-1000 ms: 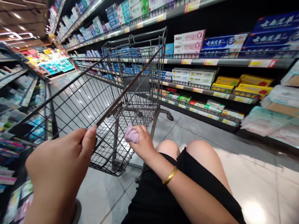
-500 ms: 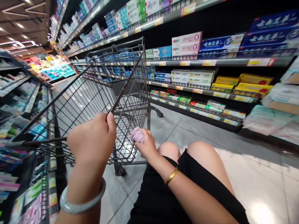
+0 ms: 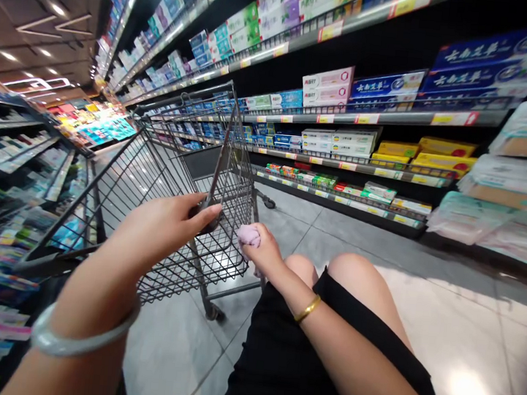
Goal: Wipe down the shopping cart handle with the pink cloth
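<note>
A grey wire shopping cart (image 3: 178, 276) stands before me, angled away up the aisle. My left hand (image 3: 169, 220), with a pale bangle on its wrist, is at the near end of the cart's upper bar (image 3: 221, 163). Thumb and fingers close round that bar, the fingertips partly hidden behind it. Low beside the cart's near corner, my right hand (image 3: 262, 250) is closed on a crumpled lilac cloth (image 3: 249, 235). A bulge of the cloth sticks out past the thumb, and a bit hangs below the fist.
Shelves of boxed toothpaste (image 3: 326, 87) line the right side, with clear plastic packs (image 3: 509, 176) hanging at the far right. Another packed shelf (image 3: 13, 261) runs close along the left. My bent knees (image 3: 354, 270) are above the tiled floor (image 3: 465, 319).
My left hand has turned from an upright fist to lying across the bar, its forearm lower and further left. The cart has shifted slightly. My right hand keeps the cloth, moving slightly right.
</note>
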A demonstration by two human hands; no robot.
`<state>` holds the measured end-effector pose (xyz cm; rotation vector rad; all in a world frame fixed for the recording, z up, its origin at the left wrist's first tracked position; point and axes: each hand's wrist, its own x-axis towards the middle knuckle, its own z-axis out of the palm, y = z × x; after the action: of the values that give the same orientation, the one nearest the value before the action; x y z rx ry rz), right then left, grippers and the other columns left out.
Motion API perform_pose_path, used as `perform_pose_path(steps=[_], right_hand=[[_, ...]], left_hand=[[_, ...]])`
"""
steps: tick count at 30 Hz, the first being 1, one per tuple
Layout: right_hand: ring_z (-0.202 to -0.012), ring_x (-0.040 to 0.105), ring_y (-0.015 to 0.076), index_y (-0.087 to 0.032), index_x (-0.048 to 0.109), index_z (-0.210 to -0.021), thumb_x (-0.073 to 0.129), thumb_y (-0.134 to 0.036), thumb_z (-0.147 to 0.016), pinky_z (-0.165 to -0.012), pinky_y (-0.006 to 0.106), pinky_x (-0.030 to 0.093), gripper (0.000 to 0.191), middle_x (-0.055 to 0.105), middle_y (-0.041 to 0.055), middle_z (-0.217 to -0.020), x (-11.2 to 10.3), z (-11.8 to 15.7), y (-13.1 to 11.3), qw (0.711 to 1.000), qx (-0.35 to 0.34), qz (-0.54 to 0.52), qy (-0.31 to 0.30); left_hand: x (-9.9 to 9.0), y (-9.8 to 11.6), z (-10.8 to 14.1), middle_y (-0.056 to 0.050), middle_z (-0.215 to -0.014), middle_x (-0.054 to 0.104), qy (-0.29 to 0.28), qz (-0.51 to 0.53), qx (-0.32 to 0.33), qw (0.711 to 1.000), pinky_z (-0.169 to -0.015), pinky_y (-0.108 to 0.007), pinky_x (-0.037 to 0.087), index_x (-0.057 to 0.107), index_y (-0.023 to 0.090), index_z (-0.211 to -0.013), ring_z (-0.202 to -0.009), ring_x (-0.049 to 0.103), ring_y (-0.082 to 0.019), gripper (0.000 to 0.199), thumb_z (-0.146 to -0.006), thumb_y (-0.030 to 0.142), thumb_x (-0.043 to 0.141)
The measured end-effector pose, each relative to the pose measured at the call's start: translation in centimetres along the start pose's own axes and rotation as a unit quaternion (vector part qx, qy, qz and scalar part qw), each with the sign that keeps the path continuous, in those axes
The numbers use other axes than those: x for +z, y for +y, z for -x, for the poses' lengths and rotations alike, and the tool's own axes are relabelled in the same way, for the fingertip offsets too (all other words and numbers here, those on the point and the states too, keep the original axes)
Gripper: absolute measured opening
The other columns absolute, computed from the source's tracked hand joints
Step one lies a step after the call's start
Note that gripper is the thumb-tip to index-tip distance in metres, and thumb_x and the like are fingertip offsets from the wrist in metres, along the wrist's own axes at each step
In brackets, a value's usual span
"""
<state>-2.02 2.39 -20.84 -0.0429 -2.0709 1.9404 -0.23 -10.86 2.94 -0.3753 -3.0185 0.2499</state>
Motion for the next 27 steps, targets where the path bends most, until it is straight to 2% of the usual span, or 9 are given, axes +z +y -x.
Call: perform_pose_path(steps=[3, 5, 7, 10, 13, 18, 21, 25, 27], right_hand=[[-0.092, 0.063, 0.0212, -0.024, 0.065, -0.108, 0.068, -0.031, -0.067, -0.089, 0.037, 0.052, 0.041, 0.068, 0.0006, -0.099, 0.0, 0.4, -1.6, 0.999, -0.02, -0.027, -0.001], [-0.094, 0.063, 0.0208, -0.025, 0.064, -0.11, 0.068, -0.031, -0.067, -0.091, 0.037, 0.052, 0.044, 0.067, 0.0005, -0.102, 0.0, 0.7, -2.4, 0.998, -0.044, -0.035, -0.007], [-0.096, 0.063, 0.0209, -0.025, 0.064, -0.111, 0.069, -0.03, -0.067, -0.093, 0.037, 0.051, 0.045, 0.067, 0.0007, -0.105, 0.0, 0.7, -2.5, 0.998, -0.056, -0.038, -0.011], [-0.094, 0.062, 0.0217, -0.023, 0.064, -0.109, 0.067, -0.03, -0.066, -0.092, 0.038, 0.051, 0.044, 0.067, 0.0009, -0.1, -0.2, 0.3, -1.5, 0.999, -0.01, -0.047, -0.004], [-0.091, 0.062, 0.0218, -0.023, 0.063, -0.108, 0.065, -0.029, -0.065, -0.088, 0.037, 0.052, 0.044, 0.066, 0.0004, -0.096, -0.5, -0.3, -1.0, 0.997, 0.038, -0.065, 0.022], [-0.102, 0.062, 0.0227, -0.023, 0.063, -0.112, 0.065, -0.027, -0.065, -0.096, 0.037, 0.051, 0.048, 0.067, 0.0027, -0.108, -1.8, -1.0, -2.7, 0.989, -0.038, -0.092, 0.108], [-0.099, 0.061, 0.0229, -0.023, 0.062, -0.112, 0.065, -0.028, -0.064, -0.095, 0.038, 0.051, 0.048, 0.067, 0.0026, -0.106, -2.9, -1.9, -2.0, 0.985, -0.037, -0.09, 0.142], [-0.084, 0.06, 0.0198, -0.023, 0.059, -0.102, 0.061, -0.028, -0.062, -0.082, 0.033, 0.051, 0.041, 0.063, -0.0024, -0.087, -4.5, -3.2, -0.4, 0.977, 0.066, -0.124, 0.163], [-0.079, 0.059, 0.0183, -0.023, 0.058, -0.104, 0.06, -0.03, -0.063, -0.077, 0.031, 0.05, 0.042, 0.062, -0.0033, -0.086, -5.2, -3.2, -1.1, 0.969, 0.067, -0.158, 0.177]], left_hand=[[-0.2, -3.4, 0.9, -0.008, -0.123, 0.075, -0.025, 0.01, 0.011, 1.0, -0.091, -0.035, 0.045, 0.069, 0.026, -0.128, -0.112, 0.067, -0.031, 0.061, -0.094, 0.07, 0.044], [0.1, -4.6, 1.4, -0.006, -0.111, 0.077, -0.044, 0.01, -0.012, 0.999, -0.083, -0.031, 0.045, 0.069, 0.027, -0.122, -0.102, 0.069, -0.027, 0.053, -0.096, 0.064, 0.041], [0.7, -4.7, 1.7, -0.005, -0.094, 0.075, -0.037, -0.03, -0.024, 0.999, -0.072, -0.028, 0.04, 0.067, 0.026, -0.11, -0.086, 0.067, -0.024, 0.045, -0.098, 0.058, 0.038], [1.4, -3.3, 1.8, -0.004, -0.078, 0.068, 0.012, -0.097, -0.009, 0.995, -0.063, -0.028, 0.03, 0.059, 0.024, -0.093, -0.073, 0.061, -0.023, 0.038, -0.101, 0.051, 0.034], [2.0, -1.7, 1.5, -0.006, -0.075, 0.065, 0.065, -0.126, 0.026, 0.99, -0.062, -0.03, 0.025, 0.055, 0.024, -0.088, -0.07, 0.059, -0.023, 0.041, -0.104, 0.05, 0.027], [2.9, 0.6, -0.1, -0.009, -0.076, 0.068, 0.106, -0.146, 0.02, 0.983, -0.059, -0.032, 0.02, 0.062, 0.022, -0.093, -0.069, 0.061, -0.024, 0.049, -0.105, 0.052, 0.025], [3.4, 2.5, -1.0, -0.01, -0.077, 0.07, 0.136, -0.15, 0.009, 0.979, -0.059, -0.033, 0.02, 0.066, 0.021, -0.095, -0.071, 0.063, -0.025, 0.055, -0.106, 0.054, 0.022], [3.6, 5.0, -1.9, -0.012, -0.079, 0.071, 0.164, -0.143, 0.004, 0.976, -0.059, -0.033, 0.023, 0.068, 0.019, -0.098, -0.072, 0.065, -0.026, 0.062, -0.105, 0.056, 0.019], [3.6, 6.0, -2.3, -0.014, -0.081, 0.072, 0.171, -0.137, 0.003, 0.976, -0.06, -0.033, 0.027, 0.068, 0.018, -0.1, -0.074, 0.067, -0.027, 0.063, -0.105, 0.056, 0.018]])
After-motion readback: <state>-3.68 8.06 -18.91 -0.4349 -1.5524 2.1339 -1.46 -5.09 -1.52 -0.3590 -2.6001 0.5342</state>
